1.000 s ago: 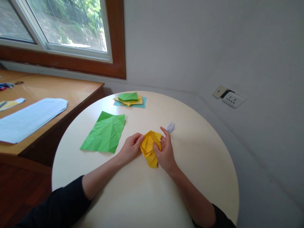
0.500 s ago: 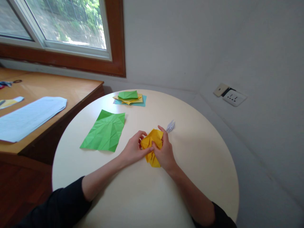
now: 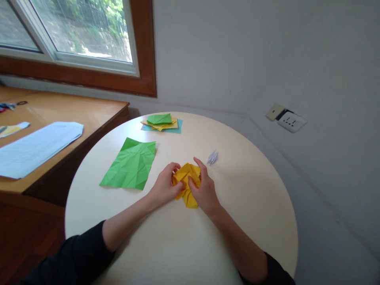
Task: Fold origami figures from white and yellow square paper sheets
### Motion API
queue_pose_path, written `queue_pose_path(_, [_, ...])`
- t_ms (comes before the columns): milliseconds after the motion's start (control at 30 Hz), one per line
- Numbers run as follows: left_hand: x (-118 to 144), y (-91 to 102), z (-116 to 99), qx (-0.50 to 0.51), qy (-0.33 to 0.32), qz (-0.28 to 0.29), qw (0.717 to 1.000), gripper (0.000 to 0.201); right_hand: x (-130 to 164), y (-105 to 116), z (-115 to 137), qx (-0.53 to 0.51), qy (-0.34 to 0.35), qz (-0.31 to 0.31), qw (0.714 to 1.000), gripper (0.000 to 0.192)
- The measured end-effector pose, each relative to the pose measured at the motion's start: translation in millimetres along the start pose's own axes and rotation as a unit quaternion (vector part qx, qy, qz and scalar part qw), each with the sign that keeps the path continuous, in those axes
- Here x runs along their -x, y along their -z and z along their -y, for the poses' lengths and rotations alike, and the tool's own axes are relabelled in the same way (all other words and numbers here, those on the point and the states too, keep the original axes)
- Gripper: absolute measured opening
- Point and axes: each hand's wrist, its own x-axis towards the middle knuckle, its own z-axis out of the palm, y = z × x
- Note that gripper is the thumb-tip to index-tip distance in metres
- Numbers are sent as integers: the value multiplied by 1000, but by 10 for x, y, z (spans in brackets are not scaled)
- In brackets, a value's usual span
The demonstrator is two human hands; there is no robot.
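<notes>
A creased, partly folded sheet of yellow paper [image 3: 187,171] is held between both hands over the round table. My left hand [image 3: 166,183] grips its left side, thumb at the front and fingers curled behind the edge. On the right side, my right hand [image 3: 205,189] pinches it, with the thumb pressed on the front folds and the index finger raised at the upper edge. The fingertips behind the paper are hidden. Just beyond my right hand lies a small white folded paper piece [image 3: 213,157]. To the left rests a flat, creased green sheet [image 3: 130,164].
A stack of coloured paper [image 3: 162,122] sits at the far edge of the white round table [image 3: 255,221]. On the left, a wooden desk [image 3: 97,106] carries white sheets [image 3: 41,146] and scissors [image 3: 18,104]. A wall with a socket [image 3: 292,121] stands to the right.
My left thumb has drawn back to the left from the middle of the yellow paper. The paper and my right index finger have shifted slightly left.
</notes>
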Motion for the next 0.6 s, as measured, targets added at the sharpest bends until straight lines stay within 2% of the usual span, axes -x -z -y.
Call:
queue_pose_path(233, [-7,38,-49,49,29,-24,998,25,1,7,-40,-9,-2,-6,1000,55])
queue_pose_path(400, [-72,82,29,73,50,-51,995,17,-4,32,-36,-24,-20,-21,999,54])
queue_pose_path(533, [-169,146,146,87,105,-33,990,4,-20,62,-28,-26,-39,-39,998,54])
queue_pose_path(600, [-205,182,182,120,136,-14,983,7,-27,69,-29,-41,-48,-47,997,53])
